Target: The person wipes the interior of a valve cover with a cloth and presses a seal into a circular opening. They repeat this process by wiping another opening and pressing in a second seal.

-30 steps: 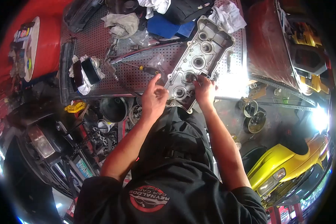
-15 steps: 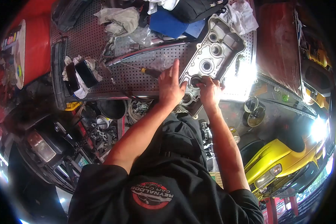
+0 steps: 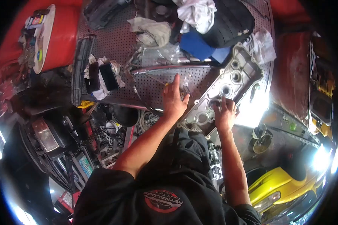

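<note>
A silver metal cover (image 3: pixel 214 91) with several round holes lies at a slant near the bench's front edge, its lower end overhanging. My right hand (image 3: pixel 226 116) rests on it at one of the round holes, fingers bent; whether they grip anything is hidden. Left of the cover, my left hand (image 3: pixel 173 102) is over the bench with its fingers apart and nothing held. Part of a yellow-handled tool (image 3: pixel 166 84) shows behind the left fingers. Beyond them runs a long curved metal strip (image 3: pixel 169 67).
On the perforated bench (image 3: pixel 101 41) are a phone (image 3: pixel 109 77) on a cloth, rags (image 3: pixel 150 32), a blue sheet (image 3: pixel 197 45) and a black bag (image 3: pixel 229 22). A yellow car (image 3: pixel 270 187) stands at lower right, a black container (image 3: pixel 125 114) below the bench.
The whole view has shifted, so the bench things appear lower and farther right. My left hand now appears farther from the cover. My right fingers have moved slightly on the cover.
</note>
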Motion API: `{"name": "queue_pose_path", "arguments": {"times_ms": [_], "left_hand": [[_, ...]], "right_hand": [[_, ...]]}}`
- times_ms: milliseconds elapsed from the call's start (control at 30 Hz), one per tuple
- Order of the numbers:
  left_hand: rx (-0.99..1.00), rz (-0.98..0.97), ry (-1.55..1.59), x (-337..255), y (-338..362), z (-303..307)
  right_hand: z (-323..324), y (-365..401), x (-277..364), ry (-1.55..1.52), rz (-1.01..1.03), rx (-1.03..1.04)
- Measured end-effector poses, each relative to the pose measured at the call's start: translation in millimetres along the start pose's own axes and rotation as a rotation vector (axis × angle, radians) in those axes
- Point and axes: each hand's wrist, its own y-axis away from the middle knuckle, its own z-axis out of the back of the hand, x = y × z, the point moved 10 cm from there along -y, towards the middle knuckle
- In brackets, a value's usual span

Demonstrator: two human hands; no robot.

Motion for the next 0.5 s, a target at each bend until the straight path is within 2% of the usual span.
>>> {"name": "queue_pose_path", "arguments": {"times_ms": [167, 333, 400, 500], "left_hand": [[-0.190, -0.073, 0.006, 9, -28, 41], [-0.395, -0.136, -0.208, 31, -110, 94], [-0.428, -0.156, -0.291, 39, -152, 103], [-0.298, -0.255, -0.488, 46, -207, 81]], "right_hand": [[36, -1, -4, -0.106, -0.043, -0.032], [54, -4, -12, -0.253, -0.046, -0.088], [55, -2, -14, -0.341, -0.055, -0.096], [63, -1, 2, -0.418, -0.037, -0.122]]}}
